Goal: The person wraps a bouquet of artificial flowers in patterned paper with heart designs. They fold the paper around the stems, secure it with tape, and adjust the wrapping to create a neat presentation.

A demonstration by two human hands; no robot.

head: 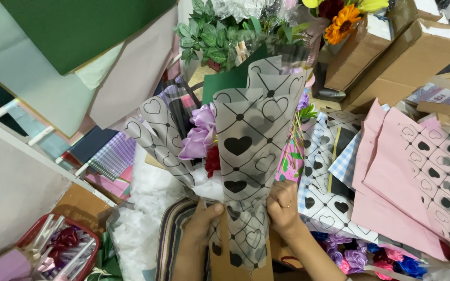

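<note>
Mostly the heart-print wrap hides the bouquet stems; both hands clasp it.

- Centre of frame: bouquet wrapped in translucent grey heart-patterned paper, held upright.
- Left hand gripping the wrap's lower left; right hand clasping its lower right, ring on one finger.
- Inside the wrap: lilac ribbon roses, a red bloom below.
- Right: pink sheets and heart-print papers, overlapping.
- Top right: cardboard boxes, orange flower.
- Lower left: red tray.
</note>
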